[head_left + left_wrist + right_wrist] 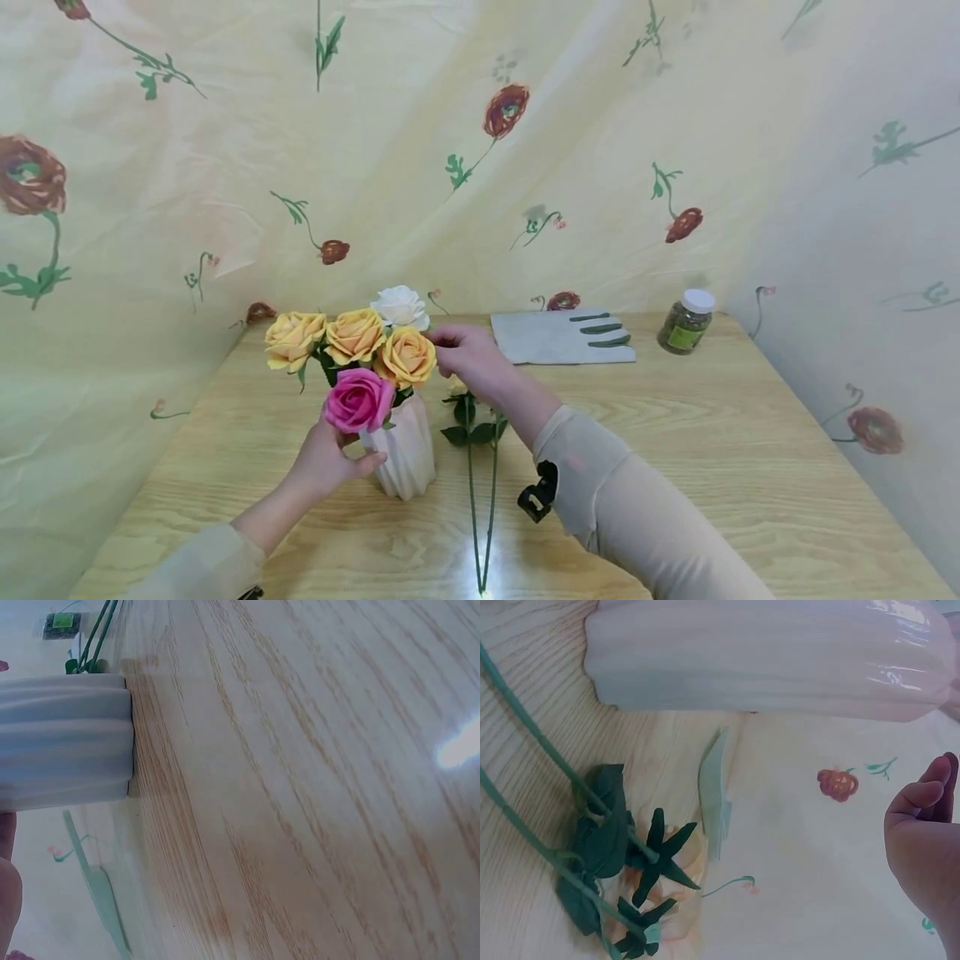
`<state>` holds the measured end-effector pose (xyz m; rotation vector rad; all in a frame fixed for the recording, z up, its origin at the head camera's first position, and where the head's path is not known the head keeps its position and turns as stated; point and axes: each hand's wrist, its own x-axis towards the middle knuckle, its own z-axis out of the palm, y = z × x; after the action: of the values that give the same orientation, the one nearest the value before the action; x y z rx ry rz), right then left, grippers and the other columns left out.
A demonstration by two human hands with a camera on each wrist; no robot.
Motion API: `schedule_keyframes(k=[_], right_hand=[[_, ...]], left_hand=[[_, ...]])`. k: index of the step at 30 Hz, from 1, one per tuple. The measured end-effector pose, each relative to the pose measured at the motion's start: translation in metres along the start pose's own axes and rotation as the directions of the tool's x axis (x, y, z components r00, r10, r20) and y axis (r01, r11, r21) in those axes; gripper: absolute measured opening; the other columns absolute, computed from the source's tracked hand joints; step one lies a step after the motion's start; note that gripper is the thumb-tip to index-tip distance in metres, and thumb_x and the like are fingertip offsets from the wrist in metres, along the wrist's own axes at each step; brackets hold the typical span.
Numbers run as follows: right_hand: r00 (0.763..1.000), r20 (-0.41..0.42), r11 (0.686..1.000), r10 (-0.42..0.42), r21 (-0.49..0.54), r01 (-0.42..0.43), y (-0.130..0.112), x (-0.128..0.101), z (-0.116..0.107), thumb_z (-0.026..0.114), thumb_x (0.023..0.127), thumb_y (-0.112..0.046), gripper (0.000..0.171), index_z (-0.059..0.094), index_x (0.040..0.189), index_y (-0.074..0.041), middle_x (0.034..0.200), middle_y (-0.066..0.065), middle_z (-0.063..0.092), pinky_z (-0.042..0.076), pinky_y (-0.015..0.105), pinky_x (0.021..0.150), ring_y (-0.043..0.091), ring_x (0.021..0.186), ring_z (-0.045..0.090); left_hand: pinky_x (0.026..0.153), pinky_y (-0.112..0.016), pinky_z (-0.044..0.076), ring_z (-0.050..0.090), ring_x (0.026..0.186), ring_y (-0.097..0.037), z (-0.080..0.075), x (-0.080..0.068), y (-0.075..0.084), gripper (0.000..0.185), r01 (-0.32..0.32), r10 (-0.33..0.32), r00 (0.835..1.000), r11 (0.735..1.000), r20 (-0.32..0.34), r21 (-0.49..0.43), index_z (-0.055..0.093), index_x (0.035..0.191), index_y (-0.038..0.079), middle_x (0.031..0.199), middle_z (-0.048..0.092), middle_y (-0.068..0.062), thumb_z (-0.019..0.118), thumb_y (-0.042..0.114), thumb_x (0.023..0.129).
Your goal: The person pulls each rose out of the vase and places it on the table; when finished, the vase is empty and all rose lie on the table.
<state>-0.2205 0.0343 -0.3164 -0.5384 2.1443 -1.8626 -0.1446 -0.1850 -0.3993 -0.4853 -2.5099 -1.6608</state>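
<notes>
Setting: wooden table [675,467] enclosed by cream cloth [570,167] printed with red flowers.
Left hand [326,458]: fingers and thumb curled round the lower front of the white ribbed vase [405,454], steadying it upright.
Right hand [468,354]: raised just right of the vase's blooms; fingertips meet at the right edge of the nearest yellow rose [405,357]. A pinch seems likely, but whether it grips a petal or only touches cannot be told.
Vase contents: three yellow roses, one white rose [401,306] behind, one pink rose [358,400] low in front above the left hand.
Loose stems [480,500]: two green stems with leaves lie flat on the table just right of the vase, heads toward the right hand, hidden beneath it.
Beyond the vase: grey sheet [562,337] bearing three cut stem pieces, far right; jar [686,322] with white lid farther right still.
Step in hand (judged): settling or turning a bloom already in the vase.
Next move (judged): release the bloom, lower the right hand to a loose stem, lift it and feed it into the vase mouth while the left hand braces.
</notes>
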Motion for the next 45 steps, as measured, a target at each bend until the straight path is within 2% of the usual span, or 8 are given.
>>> schedule_keyframes(k=[8, 11, 22, 29, 32, 36, 39, 45], right_hand=[[1.000, -0.026, 0.999, -0.008, 0.032, 0.009, -0.023, -0.012, 0.010, 0.051, 0.080, 0.002, 0.023, 0.059, 0.101, 0.006, 0.083, 0.005, 0.055, 0.039, 0.024, 0.056, 0.013, 0.064, 0.046], [1.000, -0.024, 0.999, 0.005, 0.034, -0.004, -0.022, -0.009, 0.012, 0.051, 0.078, 0.005, 0.026, 0.058, 0.103, 0.006, 0.083, 0.006, 0.055, 0.040, 0.026, 0.056, 0.012, 0.064, 0.046], [0.999, -0.031, 0.998, -0.039, 0.051, 0.040, -0.006, 0.005, 0.018, 0.054, 0.081, -0.002, 0.023, 0.060, 0.103, 0.003, 0.081, 0.007, 0.057, 0.042, 0.023, 0.054, 0.013, 0.062, 0.049], [0.998, -0.049, 0.995, -0.031, 0.092, 0.035, -0.010, 0.005, 0.020, 0.052, 0.082, -0.002, 0.026, 0.058, 0.107, 0.004, 0.095, 0.014, 0.059, 0.045, 0.023, 0.060, 0.014, 0.071, 0.052], [0.997, -0.067, 0.991, -0.040, 0.121, 0.048, -0.013, 0.004, 0.019, 0.052, 0.083, -0.003, 0.024, 0.058, 0.105, 0.006, 0.097, 0.014, 0.058, 0.046, 0.024, 0.062, 0.014, 0.076, 0.053], [0.995, -0.085, 0.988, -0.054, 0.137, 0.065, -0.015, 0.002, 0.017, 0.054, 0.083, -0.006, 0.024, 0.058, 0.103, 0.005, 0.098, 0.013, 0.058, 0.046, 0.025, 0.065, 0.016, 0.083, 0.053], [0.994, -0.091, 0.988, -0.061, 0.133, 0.073, -0.017, 0.002, 0.015, 0.055, 0.083, -0.009, 0.025, 0.059, 0.104, 0.003, 0.098, 0.011, 0.058, 0.047, 0.027, 0.070, 0.017, 0.088, 0.053], [0.987, -0.108, 0.982, -0.115, 0.138, 0.130, -0.020, 0.002, 0.012, 0.054, 0.083, -0.009, 0.019, 0.059, 0.098, 0.002, 0.092, 0.008, 0.057, 0.046, 0.027, 0.069, 0.015, 0.084, 0.053]], left_hand=[[0.080, -0.030, 0.046, 0.049, 0.102, -0.023, 0.000, 0.000, 0.003, 0.079, 0.026, -0.026, 1.000, 1.000, 0.002, 0.002, 0.028, 0.124, 0.006, 0.117, 0.046, -0.010, 0.078, 0.008, 0.062], [0.081, -0.030, 0.045, 0.049, 0.102, -0.022, 0.000, 0.000, 0.004, 0.079, 0.031, -0.031, 1.000, 0.999, 0.005, -0.007, 0.028, 0.124, 0.006, 0.116, 0.046, -0.010, 0.078, 0.008, 0.062], [0.080, -0.029, 0.046, 0.050, 0.099, -0.022, 0.000, 0.001, 0.002, 0.076, 0.005, -0.005, 1.000, 1.000, 0.011, -0.003, 0.030, 0.121, 0.004, 0.113, 0.047, -0.011, 0.077, 0.009, 0.062], [0.079, -0.026, 0.045, 0.052, 0.096, -0.017, 0.000, 0.000, 0.003, 0.073, -0.006, 0.006, 1.000, 1.000, 0.003, -0.011, 0.032, 0.119, 0.003, 0.110, 0.049, -0.011, 0.077, 0.006, 0.061], [0.079, -0.026, 0.046, 0.051, 0.098, -0.019, 0.000, 0.000, 0.003, 0.076, -0.004, 0.004, 1.000, 1.000, 0.008, -0.015, 0.031, 0.121, 0.004, 0.112, 0.048, -0.010, 0.077, 0.007, 0.061], [0.078, -0.027, 0.046, 0.050, 0.100, -0.023, 0.000, -0.001, 0.004, 0.079, 0.002, -0.002, 1.000, 1.000, 0.012, -0.013, 0.029, 0.124, 0.006, 0.116, 0.046, -0.010, 0.078, 0.009, 0.062], [0.078, -0.026, 0.046, 0.051, 0.099, -0.019, 0.000, -0.001, 0.003, 0.078, -0.013, 0.013, 1.000, 1.000, 0.009, -0.017, 0.029, 0.123, 0.006, 0.115, 0.046, -0.010, 0.077, 0.007, 0.062], [0.081, -0.025, 0.045, 0.051, 0.098, -0.014, 0.000, 0.000, 0.001, 0.075, -0.017, 0.017, 1.000, 1.000, 0.010, -0.017, 0.031, 0.122, 0.004, 0.113, 0.047, -0.010, 0.077, 0.007, 0.062]])
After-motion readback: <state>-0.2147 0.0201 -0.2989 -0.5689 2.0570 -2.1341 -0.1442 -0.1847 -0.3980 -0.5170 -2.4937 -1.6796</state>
